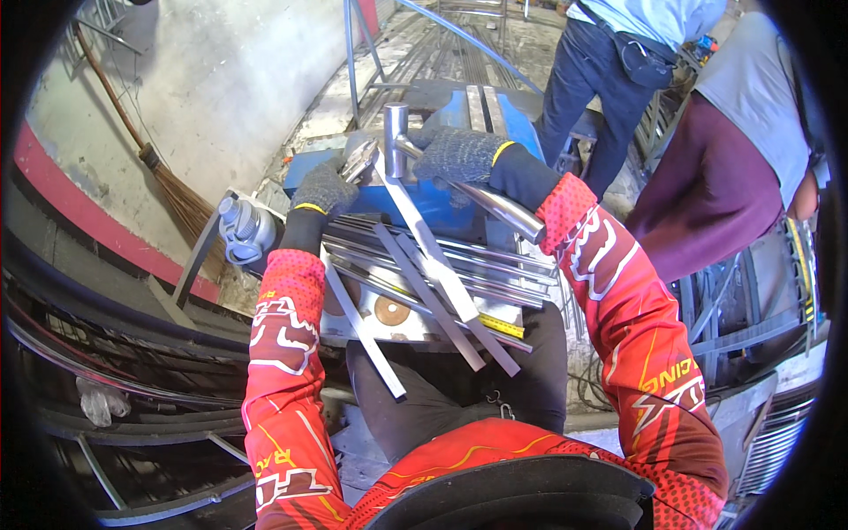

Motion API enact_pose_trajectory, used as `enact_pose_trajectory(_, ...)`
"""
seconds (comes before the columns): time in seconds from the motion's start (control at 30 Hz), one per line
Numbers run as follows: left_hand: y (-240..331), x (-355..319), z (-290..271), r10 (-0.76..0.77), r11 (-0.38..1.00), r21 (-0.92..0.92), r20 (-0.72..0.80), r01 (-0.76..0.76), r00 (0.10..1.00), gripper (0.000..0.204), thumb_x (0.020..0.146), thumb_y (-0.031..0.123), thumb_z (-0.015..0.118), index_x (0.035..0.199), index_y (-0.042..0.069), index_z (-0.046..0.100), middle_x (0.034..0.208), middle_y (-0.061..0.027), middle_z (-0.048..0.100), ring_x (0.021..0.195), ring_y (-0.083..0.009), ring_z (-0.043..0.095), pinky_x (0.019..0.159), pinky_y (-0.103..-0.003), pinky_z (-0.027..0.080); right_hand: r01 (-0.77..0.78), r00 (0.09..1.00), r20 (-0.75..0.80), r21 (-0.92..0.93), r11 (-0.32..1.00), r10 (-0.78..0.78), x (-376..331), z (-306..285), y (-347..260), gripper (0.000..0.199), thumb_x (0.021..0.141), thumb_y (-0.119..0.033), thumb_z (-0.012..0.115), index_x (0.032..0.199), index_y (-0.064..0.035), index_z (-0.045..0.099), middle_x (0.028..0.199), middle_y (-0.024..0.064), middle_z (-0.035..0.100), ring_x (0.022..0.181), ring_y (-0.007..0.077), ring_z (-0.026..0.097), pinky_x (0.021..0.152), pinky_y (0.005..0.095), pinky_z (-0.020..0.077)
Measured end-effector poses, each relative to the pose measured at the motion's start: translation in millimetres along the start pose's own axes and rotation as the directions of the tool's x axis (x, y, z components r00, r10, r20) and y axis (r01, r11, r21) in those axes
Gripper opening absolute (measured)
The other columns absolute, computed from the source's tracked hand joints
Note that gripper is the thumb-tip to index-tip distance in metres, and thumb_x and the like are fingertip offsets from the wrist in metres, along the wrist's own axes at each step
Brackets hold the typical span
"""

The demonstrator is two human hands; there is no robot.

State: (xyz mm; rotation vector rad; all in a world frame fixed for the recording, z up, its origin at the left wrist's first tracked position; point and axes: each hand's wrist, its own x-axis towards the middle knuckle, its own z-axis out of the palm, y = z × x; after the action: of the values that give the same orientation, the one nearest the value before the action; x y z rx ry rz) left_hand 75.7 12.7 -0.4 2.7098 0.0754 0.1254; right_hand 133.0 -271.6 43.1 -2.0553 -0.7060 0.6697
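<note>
My right hand [463, 157], in a dark knit glove, is closed around the handle of a hammer. The hammer's cylindrical steel head [396, 132] stands upright over the upper end of a bright flat metal bar [433, 252], and its tubular handle runs back past my wrist. My left hand [325, 187], gloved too, is closed on a small shiny metal piece [359, 162] just left of the hammer head; its exact kind is unclear. Several steel tubes [512, 281] and a dark flat bar [424, 291] lie beneath my forearms, some jutting over my lap.
A blue metal surface [309, 168] stretches behind my hands. A grey jug [244, 231] sits by my left forearm, and a broom [168, 181] leans at the wall. Two people stand at the right, one in dark trousers [574, 79]. Metal racks [742, 296] stand at right.
</note>
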Motion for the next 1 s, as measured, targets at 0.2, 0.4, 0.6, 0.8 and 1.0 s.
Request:
enact_pose_trajectory(0.2,5.4,-11.5,-11.3,-0.052,0.999,0.003,-0.002,0.052,0.999,0.051,0.079,0.031,0.068,0.124,0.007,0.067,0.121,-0.0261,0.066,0.117,-0.0406,0.062,0.102,-0.044,0.048,0.020,1.000,0.001,-0.043,0.999,-0.020,-30.2,16.7,-57.9,0.037,0.089,-0.022,0.065,0.123,-0.0059,0.062,0.070,0.0034,0.055,0.054,0.0140,0.056,0.047,0.0309,0.0536)
enact_pose_trajectory(0.4,-4.0,-7.2,-6.9,-0.015,1.000,0.004,-0.018,0.015,1.000,0.052,0.079,0.034,0.069,0.123,0.006,0.067,0.119,-0.0271,0.067,0.116,-0.0409,0.062,0.102,-0.045,0.048,-0.005,1.000,0.029,-0.050,0.999,0.007,-29.6,15.7,-60.7,0.039,0.089,-0.021,0.065,0.125,-0.0070,0.061,0.070,0.0034,0.055,0.054,0.0150,0.056,0.046,0.0325,0.0535)
enact_pose_trajectory(0.6,4.2,-10.2,-8.8,-0.025,1.000,0.003,-0.010,0.025,1.000,0.051,0.080,0.033,0.068,0.122,0.006,0.067,0.121,-0.0272,0.066,0.116,-0.0418,0.062,0.102,-0.045,0.048,-0.016,0.999,0.042,0.058,0.998,0.013,-26.7,14.5,-48.2,0.038,0.089,-0.021,0.065,0.123,-0.0062,0.061,0.070,0.0038,0.055,0.055,0.0158,0.057,0.046,0.0333,0.0537)
enact_pose_trajectory(0.8,-4.4,-5.4,-6.1,-0.034,0.999,0.033,-0.001,0.034,0.999,0.052,0.081,0.034,0.069,0.124,0.007,0.066,0.122,-0.0266,0.066,0.118,-0.0415,0.061,0.102,-0.045,0.048,-0.019,1.000,0.002,0.049,0.999,0.019,-35.3,19.5,-63.3,0.037,0.089,-0.021,0.066,0.121,-0.0042,0.061,0.070,0.0044,0.055,0.054,0.0157,0.057,0.046,0.0336,0.0537)
enact_pose_trajectory(1.0,6.4,-7.1,-9.7,-0.104,0.993,0.063,0.023,0.103,0.994,0.049,0.083,0.036,0.069,0.123,0.008,0.066,0.123,-0.0251,0.066,0.119,-0.0408,0.061,0.102,-0.046,0.048,-0.138,0.990,0.034,0.035,0.990,0.137,-27.8,15.6,-60.4,0.037,0.088,-0.021,0.067,0.120,-0.0031,0.061,0.072,0.0061,0.057,0.057,0.0171,0.059,0.046,0.0345,0.0544)
